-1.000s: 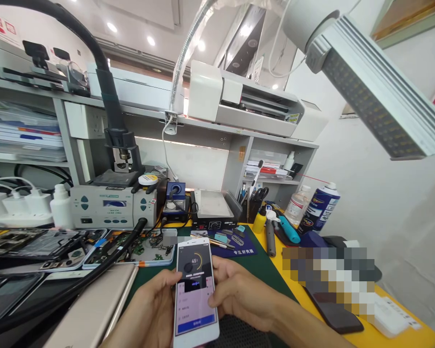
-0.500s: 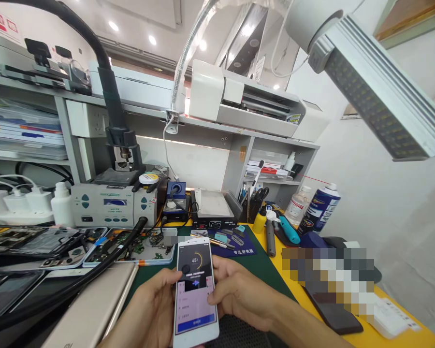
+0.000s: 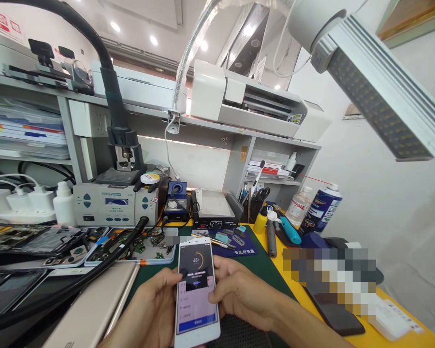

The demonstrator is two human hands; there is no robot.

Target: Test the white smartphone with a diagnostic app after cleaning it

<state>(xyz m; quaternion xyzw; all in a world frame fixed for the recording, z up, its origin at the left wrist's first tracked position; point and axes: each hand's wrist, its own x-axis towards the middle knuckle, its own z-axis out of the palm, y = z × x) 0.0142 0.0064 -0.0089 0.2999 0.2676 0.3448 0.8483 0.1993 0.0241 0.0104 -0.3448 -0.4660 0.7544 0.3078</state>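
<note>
Both hands hold a white smartphone (image 3: 196, 290) upright over the near edge of the tabletop (image 3: 271, 280), its lit screen showing a round dial at the top and a blue bar near the bottom. The left hand (image 3: 154, 309) wraps the phone's left edge from behind, its grip closed on the body, with the thumb lying on the screen by the dial. The right hand (image 3: 239, 292) closes on the right edge, fingers curled behind and thumb pressed at the side.

Under the hands lies a dark green mat (image 3: 261, 270), with a black meshed pad (image 3: 235, 333) just below the right wrist. To the left, a gold phone back (image 3: 94, 309) lies flat, crossed by a thick black hose (image 3: 76, 285) that runs up toward a grey soldering station (image 3: 114, 205). Behind the phone sits a tray of circuit parts (image 3: 130, 244), and beside it a blue card with small tools (image 3: 232, 241). Farther back stands a black heating plate (image 3: 213, 208). To the right stand a pen holder (image 3: 253, 205), a yellow bottle (image 3: 260, 221), a teal-handled tool (image 3: 289, 229) and a blue spray can (image 3: 321, 208). An LED lamp head (image 3: 380, 87) hangs overhead at upper right. Nothing lies between the hands and the phone.
</note>
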